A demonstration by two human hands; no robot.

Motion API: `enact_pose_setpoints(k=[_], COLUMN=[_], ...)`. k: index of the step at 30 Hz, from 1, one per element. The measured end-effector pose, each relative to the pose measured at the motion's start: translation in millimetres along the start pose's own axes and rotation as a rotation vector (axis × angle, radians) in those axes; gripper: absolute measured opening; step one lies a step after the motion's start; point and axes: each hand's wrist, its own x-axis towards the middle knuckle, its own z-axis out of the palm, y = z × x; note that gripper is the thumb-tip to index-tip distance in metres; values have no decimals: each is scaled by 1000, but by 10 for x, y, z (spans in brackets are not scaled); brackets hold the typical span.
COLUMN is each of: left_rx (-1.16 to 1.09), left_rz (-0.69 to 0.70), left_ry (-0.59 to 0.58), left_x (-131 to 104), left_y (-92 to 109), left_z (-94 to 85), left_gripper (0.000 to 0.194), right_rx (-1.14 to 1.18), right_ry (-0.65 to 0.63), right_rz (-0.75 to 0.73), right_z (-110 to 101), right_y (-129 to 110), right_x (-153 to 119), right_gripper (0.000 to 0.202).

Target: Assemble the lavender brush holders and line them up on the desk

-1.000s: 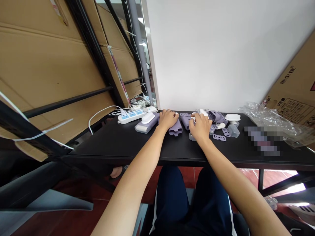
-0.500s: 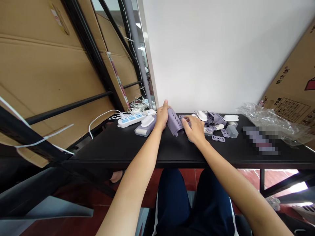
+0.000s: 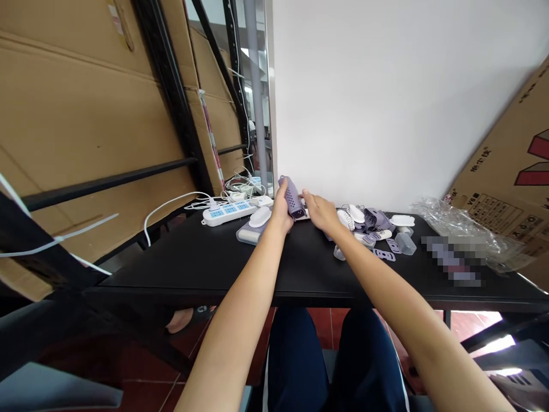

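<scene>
My left hand [image 3: 281, 210] is wrapped round a purple plastic housing [image 3: 292, 194] with rows of small holes, held tilted above the black table. Close against the housing's right side is my right hand [image 3: 321, 210], its fingers bent in together; what they hold, if anything, is hidden. A small white edge shows at the housing's lower end, between the hands. Left of my left hand lies another purple unit with a white oval top [image 3: 259, 217]. Right of my right hand are loose purple parts [image 3: 377, 219], white oval pieces [image 3: 356, 213], coiled wires and a clear plastic cap [image 3: 405, 244].
A white power strip [image 3: 229, 212] with cables lies at the back left of the black table [image 3: 300, 269]. Crumpled clear plastic [image 3: 467, 229] and a cardboard box [image 3: 506, 194] are at the right. A white wall panel [image 3: 386, 103] stands behind; black shelf bars rise at the left.
My right hand has come from the loose parts up to the housing. My left hand has raised and turned the housing slightly. The whole view has shifted a little.
</scene>
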Motion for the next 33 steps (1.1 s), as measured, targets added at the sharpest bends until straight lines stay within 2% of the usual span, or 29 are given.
enact_pose_setpoints(k=[4,7,10,15,19,22,25,27,29,31,33], left_rx=[-225,-307,-358,-379,-415,-407,-370,-350,-350,-368,-380], left_rz=[-14,-42,-61,-38,31,56,71,73,70,73,83], left_ry=[58,61,29,30,158,245,243,220,198,196,206], left_x=[77,64,45,94,159,201,243,266,276,270,253], left_y=[140,191,186,155,164,161,131,109,98,101,115], left_z=[-144,-179,-171,-192,-250,-284,-296,-294,-286,-278,-275], left_gripper=[56,62,60,57,51,49,52,54,55,54,52], right_rx=[-263,-424,-487,-544,-596,-612,-444,-307,-305,-336,-344], right_ry=[33,-28,-99,-102,-137,-255,-341,-288,-125,-32,2], right_rz=[46,-27,-84,-73,-49,-38,71,123,162,176,163], right_z=[28,148,193,-39,-340,-560,-705,-716,-653,-543,-429], right_y=[201,278,310,390,384,346,372,437,522,600,650], right_x=[211,250,241,248,203,-18,-454,-795,-1085,-1261,-1314], right_gripper=[41,40,41,40,36,27,19,21,22,27,30])
